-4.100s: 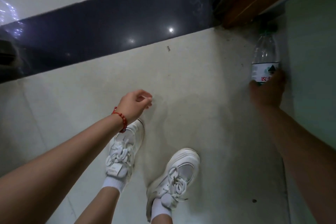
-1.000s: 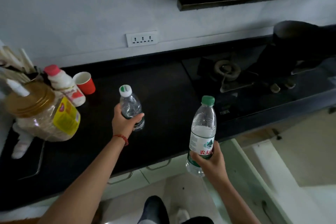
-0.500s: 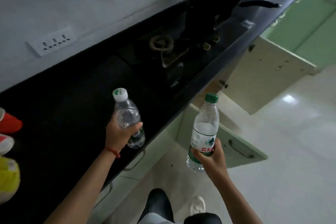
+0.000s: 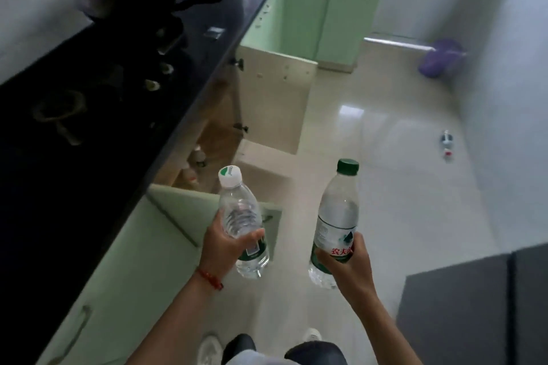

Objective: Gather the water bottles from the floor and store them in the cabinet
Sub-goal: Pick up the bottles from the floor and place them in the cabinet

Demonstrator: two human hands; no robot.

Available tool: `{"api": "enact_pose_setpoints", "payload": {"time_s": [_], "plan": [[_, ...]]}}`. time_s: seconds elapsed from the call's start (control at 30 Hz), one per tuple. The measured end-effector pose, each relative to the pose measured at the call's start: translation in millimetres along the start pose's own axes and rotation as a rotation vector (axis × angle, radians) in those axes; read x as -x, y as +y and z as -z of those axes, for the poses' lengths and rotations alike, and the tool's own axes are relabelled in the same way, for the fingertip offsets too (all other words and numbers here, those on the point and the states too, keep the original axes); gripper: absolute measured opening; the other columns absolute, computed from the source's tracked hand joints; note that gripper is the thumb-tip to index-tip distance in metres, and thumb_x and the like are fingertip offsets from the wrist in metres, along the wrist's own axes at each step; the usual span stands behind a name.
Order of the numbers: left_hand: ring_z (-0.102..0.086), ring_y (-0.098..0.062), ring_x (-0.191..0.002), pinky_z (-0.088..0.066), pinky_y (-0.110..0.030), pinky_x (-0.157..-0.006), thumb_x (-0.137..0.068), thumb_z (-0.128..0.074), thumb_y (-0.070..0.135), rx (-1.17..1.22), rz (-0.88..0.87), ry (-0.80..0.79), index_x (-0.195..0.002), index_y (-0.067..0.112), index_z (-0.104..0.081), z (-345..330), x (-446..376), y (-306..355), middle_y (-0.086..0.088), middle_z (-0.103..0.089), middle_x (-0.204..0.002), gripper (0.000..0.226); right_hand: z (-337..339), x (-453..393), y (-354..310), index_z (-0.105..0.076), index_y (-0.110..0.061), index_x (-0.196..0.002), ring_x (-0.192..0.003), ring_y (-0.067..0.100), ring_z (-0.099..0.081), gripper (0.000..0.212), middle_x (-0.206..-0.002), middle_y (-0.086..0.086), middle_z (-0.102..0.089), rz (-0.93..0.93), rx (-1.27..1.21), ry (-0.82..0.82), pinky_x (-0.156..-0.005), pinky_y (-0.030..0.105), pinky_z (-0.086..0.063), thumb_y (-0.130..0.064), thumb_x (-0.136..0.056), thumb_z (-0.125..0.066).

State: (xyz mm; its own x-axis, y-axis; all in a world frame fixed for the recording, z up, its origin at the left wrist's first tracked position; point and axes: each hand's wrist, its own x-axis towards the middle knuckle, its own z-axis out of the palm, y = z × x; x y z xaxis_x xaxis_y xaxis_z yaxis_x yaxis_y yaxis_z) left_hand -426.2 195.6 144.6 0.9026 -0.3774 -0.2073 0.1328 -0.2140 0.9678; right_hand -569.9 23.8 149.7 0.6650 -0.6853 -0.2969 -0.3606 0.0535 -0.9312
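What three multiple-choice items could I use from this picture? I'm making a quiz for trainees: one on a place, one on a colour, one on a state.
1. Where does a third bottle lie?
A. On the floor by the right wall
B. On the counter
C. In the sink

2. What colour is the cap of the bottle in the right hand?
A. White
B. Green
C. Red

3. How is the cabinet under the counter?
A. Shut
B. Doors open
C. Door missing

Key:
1 A: the small bottle lies on the floor tiles.
2 B: the right hand holds the green-capped bottle; the left hand has the white-capped bottle.
3 B: the cabinet door stands swung outward.
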Motion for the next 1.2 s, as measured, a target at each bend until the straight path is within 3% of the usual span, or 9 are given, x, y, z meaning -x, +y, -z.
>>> {"api": "enact_pose_setpoints", "payload": {"time_s": [0.13,0.23,0.4,0.57,0.7,0.8,0.93,1.1,1.2], "plan": [[-0.065,0.007,-0.078,-0.051,-0.008,-0.067,-0.038,-0.077,0.041,-0.019,-0.008,-0.114,-0.094,0.029,-0.057,-96,-5,9,0.005,-0.066,-0.092,0.061,95,-19,19,-0.047,-0.026,-0.086,-0.077,0.015,-0.061,0.044,-0.084,0.0,-0.061,-0.051,-0.038,0.111,-0.056,0.019,-0.052,0.002,-0.067,-0.075],[-0.066,0.001,-0.082,-0.052,-0.008,-0.065,-0.037,-0.078,0.043,-0.052,-0.004,-0.19,-0.102,0.025,-0.056,-152,-11,16,0.004,-0.066,-0.095,0.071,149,-34,30,-0.048,-0.024,-0.086,-0.076,0.02,-0.061,0.042,-0.085,0.003,-0.062,-0.094,-0.063,0.186,-0.059,0.023,-0.051,0.002,-0.067,-0.075],[-0.064,-0.009,-0.089,-0.052,-0.007,-0.063,-0.037,-0.081,0.042,-0.129,0.033,-0.227,-0.101,0.028,-0.056,-207,-36,19,0.002,-0.065,-0.095,0.07,199,-65,43,-0.049,-0.022,-0.087,-0.076,0.021,-0.061,0.04,-0.085,0.005,-0.061,-0.159,-0.088,0.257,-0.063,0.029,-0.053,0.001,-0.066,-0.075],[-0.061,-0.021,-0.089,-0.051,-0.02,-0.07,-0.056,-0.085,0.014,-0.211,0.067,-0.176,-0.109,0.02,-0.052,-234,-93,13,-0.002,-0.062,-0.096,0.063,221,-120,50,-0.05,-0.012,-0.098,-0.076,0.017,-0.061,0.043,-0.087,0.004,-0.062,-0.218,-0.103,0.299,-0.052,0.016,-0.053,-0.001,-0.066,-0.076],[-0.059,-0.023,-0.089,-0.051,-0.034,-0.082,-0.057,-0.085,0.006,-0.243,0.134,-0.117,-0.108,0.017,-0.053,-254,-153,8,0.006,-0.06,-0.09,0.061,237,-185,42,-0.05,-0.02,-0.091,-0.08,0.02,-0.062,0.042,-0.088,0.004,-0.063,-0.25,-0.107,0.312,-0.067,0.032,-0.054,-0.002,-0.065,-0.078],[-0.061,-0.024,-0.088,-0.051,-0.035,-0.082,-0.049,-0.087,0.015,-0.222,0.189,-0.066,-0.108,0.015,-0.055,-274,-197,14,0.008,-0.062,-0.088,0.067,253,-237,27,-0.049,-0.026,-0.089,-0.085,0.02,-0.063,0.043,-0.089,0.0,-0.063,-0.281,-0.063,0.335,-0.076,0.04,-0.054,-0.008,-0.063,-0.08],[-0.062,-0.025,-0.087,-0.049,-0.031,-0.076,-0.044,-0.085,0.023,-0.218,0.21,-0.043,-0.1,0.026,-0.053,-308,-255,38,0.008,-0.063,-0.086,0.064,271,-300,4,-0.049,-0.027,-0.085,-0.085,0.024,-0.062,0.045,-0.089,0.002,-0.063,-0.301,-0.043,0.345,-0.08,0.044,-0.054,-0.018,-0.056,-0.082],[-0.06,-0.02,-0.087,-0.051,-0.026,-0.08,-0.051,-0.088,0.016,-0.245,0.104,-0.087,-0.112,0.017,-0.052,-353,-326,76,0.003,-0.061,-0.092,0.071,288,-376,-16,-0.048,-0.02,-0.089,-0.082,0.024,-0.06,0.041,-0.086,0.001,-0.061,-0.301,0.023,0.298,-0.074,0.04,-0.053,-0.006,-0.065,-0.078],[-0.062,-0.018,-0.088,-0.049,-0.019,-0.073,-0.038,-0.084,0.04,-0.204,0.099,-0.041,-0.113,0.012,-0.055,-373,-360,97,-0.002,-0.064,-0.096,0.085,294,-423,-27,-0.047,-0.018,-0.087,-0.079,0.023,-0.059,0.039,-0.085,0.003,-0.06,-0.293,0.065,0.233,-0.071,0.037,-0.05,-0.006,-0.065,-0.078]]}}
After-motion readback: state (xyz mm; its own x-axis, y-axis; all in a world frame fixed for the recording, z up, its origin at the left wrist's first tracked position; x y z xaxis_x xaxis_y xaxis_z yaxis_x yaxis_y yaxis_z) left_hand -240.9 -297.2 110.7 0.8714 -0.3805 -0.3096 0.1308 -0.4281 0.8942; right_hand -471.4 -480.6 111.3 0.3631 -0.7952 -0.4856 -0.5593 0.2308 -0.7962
